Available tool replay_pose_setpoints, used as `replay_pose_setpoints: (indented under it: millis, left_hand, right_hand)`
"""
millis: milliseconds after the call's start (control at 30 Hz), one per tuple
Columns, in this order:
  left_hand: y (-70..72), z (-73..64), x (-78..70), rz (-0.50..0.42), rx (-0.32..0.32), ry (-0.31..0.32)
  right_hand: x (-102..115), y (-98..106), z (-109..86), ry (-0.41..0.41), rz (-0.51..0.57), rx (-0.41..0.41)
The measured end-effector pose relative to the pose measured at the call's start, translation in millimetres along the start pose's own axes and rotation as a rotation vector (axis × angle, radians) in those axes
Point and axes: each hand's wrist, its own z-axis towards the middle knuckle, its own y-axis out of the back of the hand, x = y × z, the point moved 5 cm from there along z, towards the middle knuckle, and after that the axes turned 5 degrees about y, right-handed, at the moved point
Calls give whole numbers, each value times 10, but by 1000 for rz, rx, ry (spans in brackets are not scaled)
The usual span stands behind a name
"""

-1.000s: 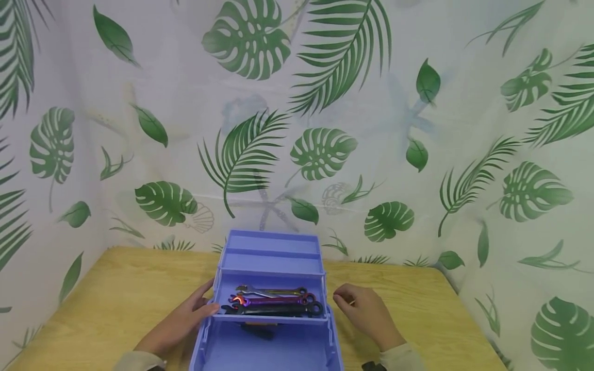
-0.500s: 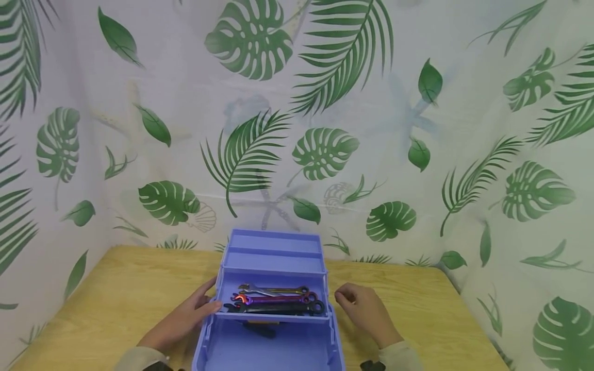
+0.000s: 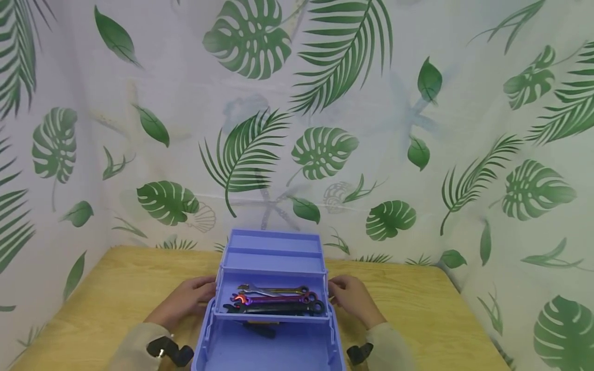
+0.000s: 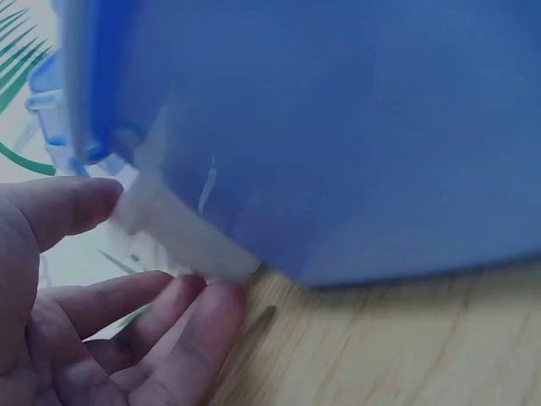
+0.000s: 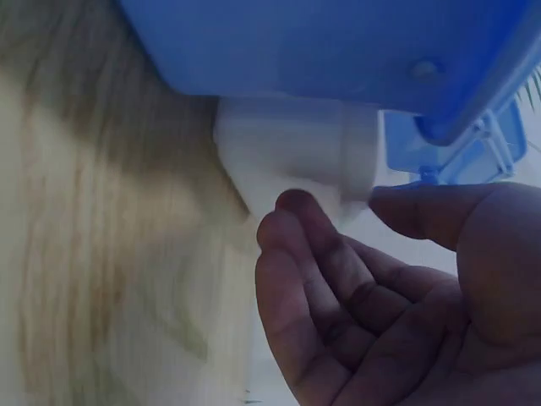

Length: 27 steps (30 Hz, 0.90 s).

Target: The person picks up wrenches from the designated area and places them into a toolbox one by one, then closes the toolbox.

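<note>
A blue toolbox (image 3: 274, 350) stands open on the table, its stepped trays raised at the back. Several wrenches lie in the middle tray (image 3: 273, 318): a black wrench (image 3: 278, 308), a purple-red one with an orange-lit end, and silver and gold ones. My left hand (image 3: 185, 298) is at the box's rear left side, thumb and fingers spread at the edges of a whitish part (image 4: 182, 233) behind the blue wall. My right hand (image 3: 355, 298) is at the rear right, fingers loosely bent beside the same whitish part (image 5: 283, 152).
A dark tool with a yellow part (image 3: 260, 329) lies in the box's base beneath the tray. The wooden table (image 3: 148, 273) runs back to a leaf-patterned cloth (image 3: 343, 93). Black wrist mounts (image 3: 170, 351) are on both sleeves.
The left hand has moved back along the box's side, its thumb leaving the tray's corner. My right hand has come inward to the box's rear right side. The wrenches stay put.
</note>
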Motion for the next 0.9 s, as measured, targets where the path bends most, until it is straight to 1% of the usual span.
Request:
replay_pose_setpoints:
  millis: [100, 333, 467, 567, 667, 733, 900]
  left_hand:
    - [-18, 48, -2, 32, 8, 14]
    - [-13, 64, -23, 71, 31, 17]
    - [-9, 63, -18, 83, 17, 29]
    - [-9, 64, -17, 87, -5, 36]
    - [-8, 73, -18, 78, -7, 22]
    - [-10, 84, -22, 73, 5, 4]
    - [-10, 111, -5, 79, 4, -6]
  right_hand:
    - [2, -47, 34, -3, 9, 15]
    - [6, -100, 71, 2, 23, 34]
    - [27, -105, 69, 23, 15, 61]
    - [39, -101, 76, 40, -19, 77]
    - [32, -98, 101, 42, -49, 85]
    - [18, -99, 121, 39, -60, 85]
    - [1, -104, 150, 43, -68, 78]
